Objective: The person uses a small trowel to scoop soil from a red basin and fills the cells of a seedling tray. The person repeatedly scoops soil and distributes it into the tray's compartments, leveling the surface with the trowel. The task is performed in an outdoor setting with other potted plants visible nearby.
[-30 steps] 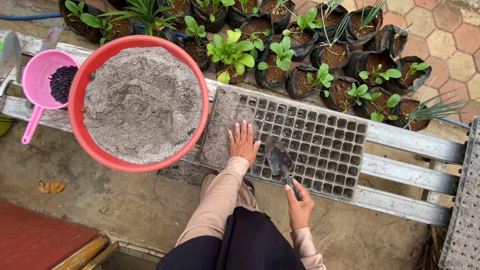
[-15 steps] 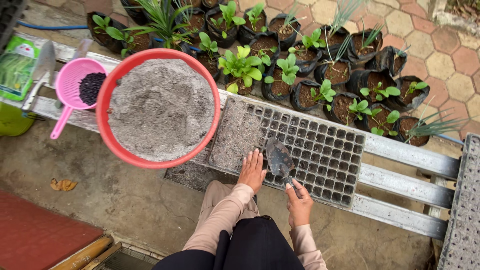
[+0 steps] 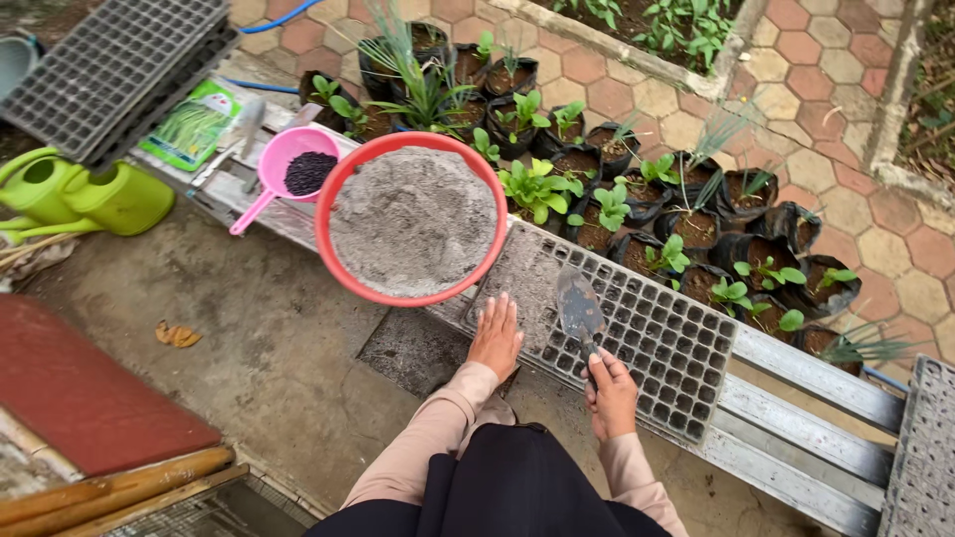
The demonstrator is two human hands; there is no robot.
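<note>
Left hand: my left hand lies flat, palm down, fingers straight and slightly spread, gripping nothing. It rests on the near edge of the tray, at its soil-covered end.
Right hand: my right hand is wrapped around the handle of the trowel, fingers closed tight on it.
Trowel: the grey blade points away from me and hovers over the tray's cells, just right of my left fingertips; I cannot tell whether it touches the tray.
Tray: black, many small cells, lying across a metal bench; the cells under the blade look empty.
Basin: a red basin full of grey soil sits just beyond my left hand, its rim overlapping the tray's left end.
Nearby: a pink scoop with dark grains, a green watering can, and potted seedlings behind the tray.
</note>
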